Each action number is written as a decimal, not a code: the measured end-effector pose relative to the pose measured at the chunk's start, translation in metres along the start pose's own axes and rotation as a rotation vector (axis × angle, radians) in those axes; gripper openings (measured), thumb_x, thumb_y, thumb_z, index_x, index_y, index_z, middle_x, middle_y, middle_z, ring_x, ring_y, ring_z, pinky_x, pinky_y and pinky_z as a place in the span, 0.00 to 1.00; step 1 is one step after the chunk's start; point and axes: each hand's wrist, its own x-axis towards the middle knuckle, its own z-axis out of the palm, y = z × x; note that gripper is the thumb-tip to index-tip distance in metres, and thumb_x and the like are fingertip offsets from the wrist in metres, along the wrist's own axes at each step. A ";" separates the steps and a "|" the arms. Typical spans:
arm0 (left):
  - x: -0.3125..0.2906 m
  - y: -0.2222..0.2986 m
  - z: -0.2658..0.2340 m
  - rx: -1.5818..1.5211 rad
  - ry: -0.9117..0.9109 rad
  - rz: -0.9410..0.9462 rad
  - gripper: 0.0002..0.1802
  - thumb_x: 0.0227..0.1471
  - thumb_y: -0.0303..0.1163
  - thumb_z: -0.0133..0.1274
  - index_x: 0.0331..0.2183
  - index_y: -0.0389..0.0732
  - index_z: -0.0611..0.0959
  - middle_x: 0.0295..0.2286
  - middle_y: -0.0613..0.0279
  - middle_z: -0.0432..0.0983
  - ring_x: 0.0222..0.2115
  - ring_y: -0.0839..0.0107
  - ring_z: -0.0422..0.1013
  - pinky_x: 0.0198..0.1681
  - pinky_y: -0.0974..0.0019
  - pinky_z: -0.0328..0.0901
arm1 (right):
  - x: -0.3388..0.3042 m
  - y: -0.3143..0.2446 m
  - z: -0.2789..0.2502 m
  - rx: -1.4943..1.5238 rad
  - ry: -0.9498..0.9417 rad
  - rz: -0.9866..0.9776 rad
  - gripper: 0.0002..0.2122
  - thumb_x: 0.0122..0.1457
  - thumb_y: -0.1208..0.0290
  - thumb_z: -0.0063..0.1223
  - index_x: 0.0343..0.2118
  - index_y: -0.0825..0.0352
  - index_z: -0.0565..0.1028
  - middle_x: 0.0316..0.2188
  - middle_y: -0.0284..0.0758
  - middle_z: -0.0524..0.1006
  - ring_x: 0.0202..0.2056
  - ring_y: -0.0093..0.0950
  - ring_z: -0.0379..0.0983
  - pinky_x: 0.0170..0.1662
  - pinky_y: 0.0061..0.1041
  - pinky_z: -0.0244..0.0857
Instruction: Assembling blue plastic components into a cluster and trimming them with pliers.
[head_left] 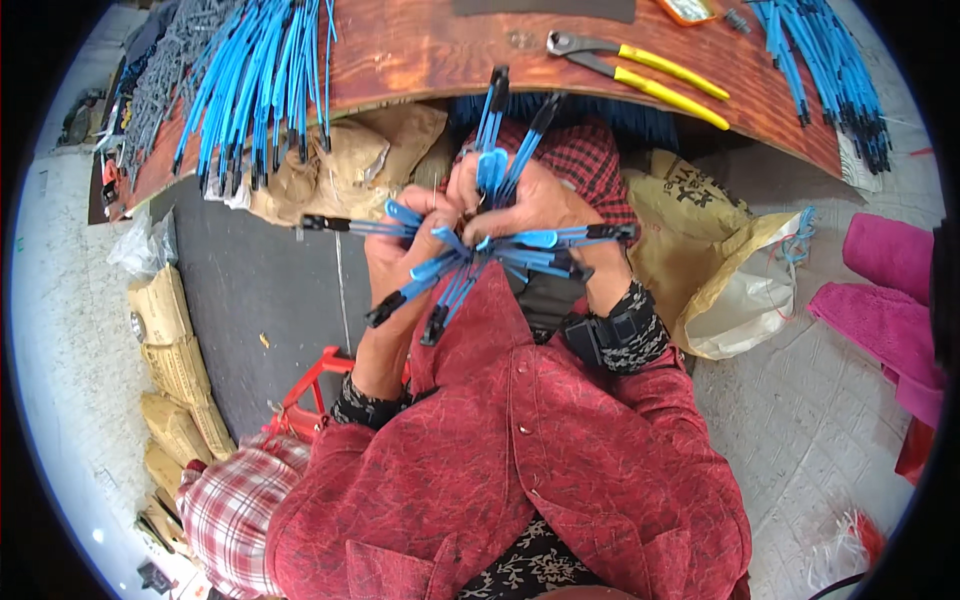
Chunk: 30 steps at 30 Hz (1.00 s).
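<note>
A star-shaped cluster of blue rods with black tips (pixel 462 285) spreads out in front of my chest, with flat blue clip-like pieces around its middle. My left hand (pixel 395 255) is closed on the cluster's left side, thumb and fingers pinched near the centre. My right hand (pixel 545 205) grips it from the right, its fingers bent around the rods close to the hub. The fingertips of both hands nearly meet there. Whatever small part lies between them is hidden. Several rods point up and others fan out to the left, right and down.
Yellow-handled nippers (pixel 640 75) lie on the wooden bench (pixel 430 60) ahead. Bundles of blue rods (pixel 262 90) hang over its edge at left, with more rods (pixel 825 75) at right. An open paper sack (pixel 740 280) stands to the right. A red metal frame (pixel 315 390) is lower left.
</note>
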 end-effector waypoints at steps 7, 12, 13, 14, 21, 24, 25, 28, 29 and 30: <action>0.002 -0.005 -0.008 0.057 -0.014 0.131 0.06 0.57 0.29 0.59 0.34 0.36 0.81 0.36 0.65 0.71 0.34 0.78 0.68 0.39 0.72 0.64 | -0.004 -0.020 0.010 -0.022 0.069 0.061 0.11 0.49 0.76 0.72 0.34 0.69 0.79 0.28 0.26 0.79 0.31 0.15 0.73 0.35 0.20 0.68; -0.007 -0.004 -0.015 -0.066 -0.085 0.079 0.09 0.52 0.31 0.65 0.30 0.36 0.82 0.40 0.64 0.66 0.38 0.76 0.67 0.43 0.71 0.62 | -0.011 -0.022 0.019 0.064 0.073 0.063 0.09 0.49 0.79 0.69 0.34 0.70 0.79 0.30 0.28 0.80 0.34 0.18 0.75 0.39 0.20 0.69; -0.008 0.000 -0.014 -0.067 -0.086 0.061 0.11 0.50 0.32 0.67 0.30 0.37 0.82 0.40 0.65 0.65 0.39 0.76 0.66 0.45 0.70 0.62 | -0.010 -0.024 0.020 0.043 0.066 0.033 0.09 0.50 0.79 0.69 0.34 0.70 0.79 0.32 0.29 0.80 0.35 0.19 0.75 0.41 0.21 0.69; -0.010 0.002 -0.014 -0.065 -0.087 0.069 0.11 0.50 0.32 0.67 0.30 0.37 0.82 0.40 0.65 0.65 0.39 0.76 0.66 0.45 0.70 0.62 | -0.011 -0.027 0.023 0.023 0.061 0.004 0.09 0.50 0.80 0.68 0.34 0.70 0.79 0.33 0.31 0.81 0.37 0.20 0.76 0.43 0.22 0.70; -0.023 0.020 0.003 0.004 -0.112 0.124 0.09 0.51 0.31 0.66 0.29 0.38 0.82 0.47 0.61 0.65 0.47 0.71 0.67 0.52 0.64 0.61 | -0.020 -0.052 0.028 -0.006 0.062 0.079 0.09 0.46 0.83 0.68 0.30 0.70 0.79 0.35 0.38 0.82 0.38 0.26 0.78 0.44 0.26 0.71; -0.021 0.018 0.005 0.022 -0.154 0.176 0.07 0.52 0.30 0.65 0.29 0.38 0.82 0.47 0.60 0.66 0.47 0.70 0.67 0.53 0.64 0.61 | -0.022 -0.050 0.023 0.012 0.046 0.071 0.09 0.46 0.82 0.68 0.31 0.70 0.80 0.34 0.36 0.82 0.38 0.24 0.78 0.43 0.26 0.70; -0.021 0.016 0.006 0.031 -0.153 0.145 0.07 0.52 0.30 0.65 0.29 0.38 0.82 0.47 0.60 0.67 0.47 0.70 0.67 0.54 0.64 0.61 | -0.026 -0.049 0.022 0.015 0.048 0.079 0.09 0.48 0.80 0.68 0.34 0.70 0.80 0.33 0.33 0.82 0.36 0.21 0.77 0.42 0.24 0.70; -0.008 0.000 -0.002 0.080 -0.170 0.135 0.08 0.52 0.30 0.65 0.30 0.38 0.82 0.46 0.60 0.68 0.48 0.69 0.68 0.52 0.63 0.63 | -0.030 -0.043 0.013 -0.018 0.094 0.057 0.10 0.51 0.75 0.68 0.37 0.70 0.81 0.30 0.28 0.81 0.33 0.17 0.74 0.38 0.21 0.68; -0.010 -0.003 -0.003 0.072 -0.182 0.145 0.08 0.52 0.30 0.65 0.30 0.38 0.82 0.46 0.59 0.68 0.47 0.68 0.68 0.52 0.63 0.63 | -0.032 -0.045 0.016 -0.039 0.095 0.071 0.10 0.50 0.75 0.68 0.36 0.69 0.81 0.29 0.28 0.81 0.32 0.17 0.74 0.38 0.21 0.68; -0.008 -0.005 -0.003 0.064 -0.193 0.152 0.08 0.52 0.30 0.66 0.30 0.38 0.82 0.47 0.58 0.68 0.47 0.68 0.69 0.51 0.63 0.64 | -0.030 -0.047 0.018 -0.058 0.097 0.087 0.10 0.50 0.74 0.68 0.35 0.69 0.81 0.29 0.28 0.80 0.32 0.17 0.74 0.37 0.21 0.68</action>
